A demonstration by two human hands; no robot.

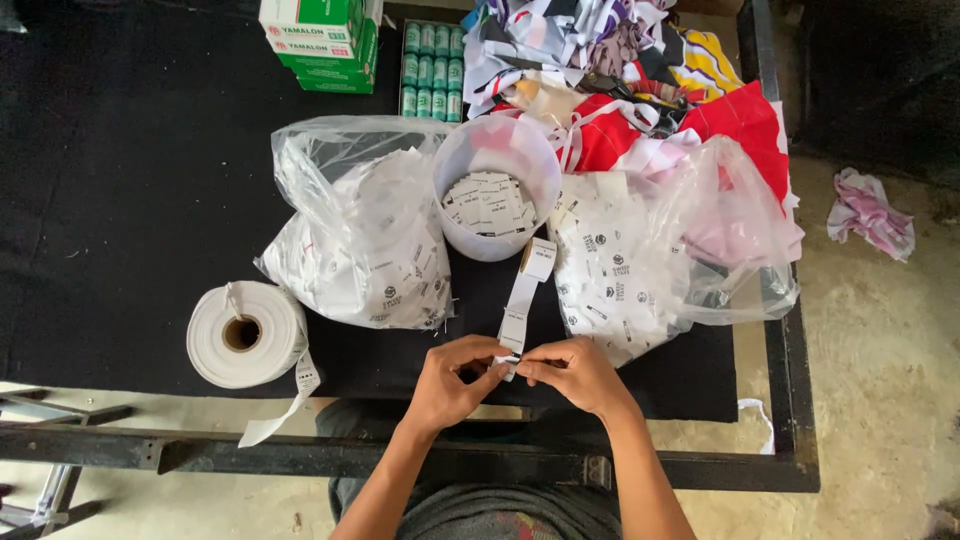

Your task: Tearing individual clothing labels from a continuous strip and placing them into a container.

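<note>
My left hand (456, 378) and my right hand (574, 372) meet at the near edge of the black table (130, 200), both pinching the end of a white strip of printed labels (519, 308). The strip runs up from my fingers to a small roll (538, 258) leaning against a clear plastic tub (497, 150). Several cut white labels (488, 205) lie inside the tub.
A large roll of white tape (246, 333) lies at the left. Clear bags full of labels sit on the left (360, 235) and right (640, 255) of the tub. Behind are green boxes (325, 40), green spools (432, 70) and a pile of coloured cloth (640, 80).
</note>
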